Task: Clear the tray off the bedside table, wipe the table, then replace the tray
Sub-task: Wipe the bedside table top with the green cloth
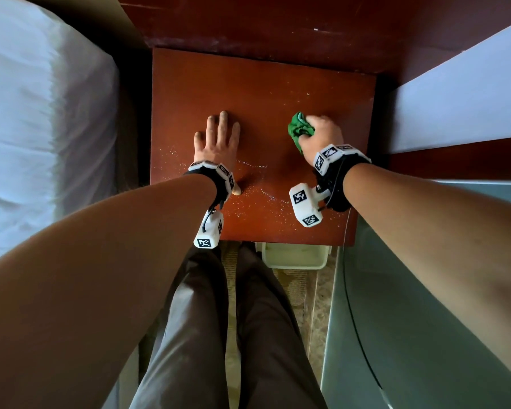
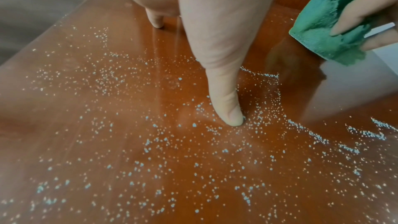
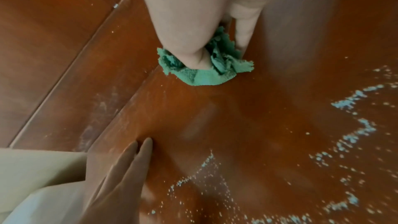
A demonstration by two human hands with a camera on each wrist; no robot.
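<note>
The red-brown bedside table [image 1: 263,93] carries no tray, and none shows in any view. Pale crumbs [image 1: 257,202] are scattered over its near half, dense in the left wrist view [image 2: 172,168]. My left hand [image 1: 217,137] lies flat on the table left of centre, fingers straight, thumb tip [image 2: 233,118] pressing the wood. My right hand [image 1: 322,134] grips a bunched green cloth [image 1: 300,129] against the table on the right side. The right wrist view shows the cloth [image 3: 206,72] squeezed between thumb and fingers, touching the surface.
A bed with a white sheet [image 1: 36,128] runs along the left. A second white mattress [image 1: 466,95] on a wooden frame is at the right. A pale bin [image 1: 292,255] stands on the floor below the table's front edge, beside my legs [image 1: 219,335]. A grey surface [image 1: 410,320] is at lower right.
</note>
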